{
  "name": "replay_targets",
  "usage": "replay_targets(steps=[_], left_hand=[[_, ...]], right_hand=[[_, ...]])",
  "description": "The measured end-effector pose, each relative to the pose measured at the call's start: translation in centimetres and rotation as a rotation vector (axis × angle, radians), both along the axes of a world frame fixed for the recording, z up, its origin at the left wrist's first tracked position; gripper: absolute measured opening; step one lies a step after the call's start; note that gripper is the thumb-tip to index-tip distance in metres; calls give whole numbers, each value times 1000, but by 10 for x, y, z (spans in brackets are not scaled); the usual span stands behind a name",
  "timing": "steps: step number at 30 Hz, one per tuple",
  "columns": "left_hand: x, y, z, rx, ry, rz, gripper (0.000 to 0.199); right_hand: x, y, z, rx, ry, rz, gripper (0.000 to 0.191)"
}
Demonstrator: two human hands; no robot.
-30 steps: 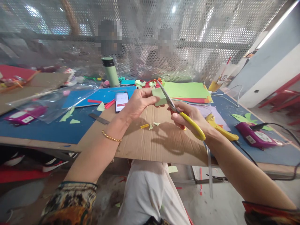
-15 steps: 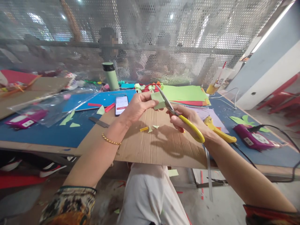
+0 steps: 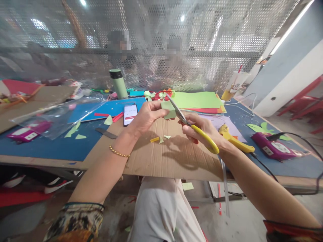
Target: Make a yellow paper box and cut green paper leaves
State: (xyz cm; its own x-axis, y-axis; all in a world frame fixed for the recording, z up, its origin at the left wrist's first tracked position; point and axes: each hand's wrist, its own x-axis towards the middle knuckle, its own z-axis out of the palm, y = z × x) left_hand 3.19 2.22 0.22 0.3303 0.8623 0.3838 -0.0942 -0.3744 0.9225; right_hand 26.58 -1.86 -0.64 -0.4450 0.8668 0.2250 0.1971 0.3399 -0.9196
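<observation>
Between thumb and fingers, my left hand (image 3: 148, 116) pinches a small light green paper piece (image 3: 168, 109) above the cardboard. Yellow-handled scissors (image 3: 204, 137) are in my right hand (image 3: 199, 127), their blades pointing up and left along the paper's right edge. Whether the blades touch the paper is hard to tell. Below the hands, a yellow strip (image 3: 154, 139) and small pale green scraps (image 3: 161, 140) lie on the cardboard sheet (image 3: 151, 161).
A phone (image 3: 130, 114), a metal ruler-like strip (image 3: 106, 133) and a green bottle (image 3: 118, 84) are left of centre. Green paper sheets (image 3: 196, 102) lie behind. To the right are a yellow glue gun (image 3: 236, 142), a purple power socket (image 3: 274, 146) and a drink cup (image 3: 233, 86).
The paper and the scissor blades have shifted very slightly left. Both hands keep their holds, and the view has moved a little.
</observation>
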Motion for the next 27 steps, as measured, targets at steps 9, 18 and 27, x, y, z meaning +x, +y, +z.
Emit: replay_targets(steps=[9,18,27], left_hand=[[-1,3,-2,-11,-49,-28,21],[-2,2,-2,-37,-39,-39,19],[-1,0,0,-22,-21,-31,19]], right_hand=[[0,7,-11,140,-47,-54,64],[1,5,-10,132,-65,-45,65],[4,7,-12,109,-46,-24,62]])
